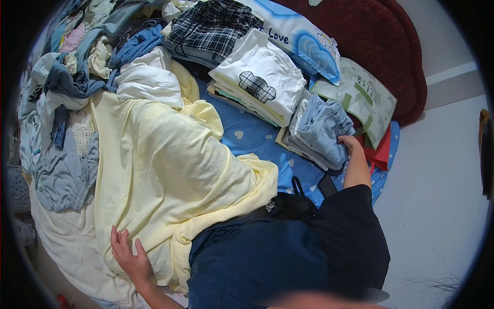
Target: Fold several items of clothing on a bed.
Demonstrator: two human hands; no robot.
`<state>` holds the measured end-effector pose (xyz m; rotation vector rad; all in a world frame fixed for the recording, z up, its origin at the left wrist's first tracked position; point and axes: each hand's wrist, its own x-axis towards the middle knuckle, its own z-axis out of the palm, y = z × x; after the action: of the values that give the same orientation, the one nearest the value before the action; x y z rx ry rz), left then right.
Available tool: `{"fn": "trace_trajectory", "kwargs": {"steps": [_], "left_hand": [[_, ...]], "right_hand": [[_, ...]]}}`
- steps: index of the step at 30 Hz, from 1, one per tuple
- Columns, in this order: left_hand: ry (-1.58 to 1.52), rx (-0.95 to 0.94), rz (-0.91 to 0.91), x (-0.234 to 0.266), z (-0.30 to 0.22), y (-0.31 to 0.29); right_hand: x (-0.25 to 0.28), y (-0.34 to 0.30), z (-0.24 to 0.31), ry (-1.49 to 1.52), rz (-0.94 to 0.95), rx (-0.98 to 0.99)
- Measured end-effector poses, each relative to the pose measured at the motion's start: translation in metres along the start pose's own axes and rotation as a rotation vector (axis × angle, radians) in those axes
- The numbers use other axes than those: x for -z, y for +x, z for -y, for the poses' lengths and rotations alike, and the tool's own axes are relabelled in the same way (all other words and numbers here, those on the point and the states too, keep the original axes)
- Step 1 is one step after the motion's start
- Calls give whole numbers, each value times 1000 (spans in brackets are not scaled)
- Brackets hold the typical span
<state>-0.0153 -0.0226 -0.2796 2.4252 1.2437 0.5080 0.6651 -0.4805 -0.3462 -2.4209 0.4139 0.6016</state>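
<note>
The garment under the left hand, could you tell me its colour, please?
Pale yellow garment; head view.

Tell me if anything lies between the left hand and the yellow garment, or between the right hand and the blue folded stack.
Nothing visible does. The left hand lies flat on the yellow garment near its lower edge, and the right hand rests directly against the blue folded stack on the bed.

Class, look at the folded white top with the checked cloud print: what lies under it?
Under the white top, folded garments show cream and green edges; their fronts are covered.
</note>
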Motion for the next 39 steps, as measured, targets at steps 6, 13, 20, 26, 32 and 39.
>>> {"fn": "trace_trajectory", "kwargs": {"steps": [6,13,20,26,32,39], "left_hand": [[68,11,-16,5,-4,-5],[-32,75,-12,2,-6,5],[-137,181,-68,22,8,13],[-26,-30,-93,23,34,45],[-304,164,-126,22,53,72],[-34,-3,-91,14,60,61]], "right_hand": [[-3,-20,49,-264,-395,26],[-90,-86,103,-566,-679,407],[-154,-56,82,-840,-847,384],[-144,-51,85,-900,-804,252],[-138,-50,88,-968,-769,251],[-120,-83,140,-1027,-528,124]]}}
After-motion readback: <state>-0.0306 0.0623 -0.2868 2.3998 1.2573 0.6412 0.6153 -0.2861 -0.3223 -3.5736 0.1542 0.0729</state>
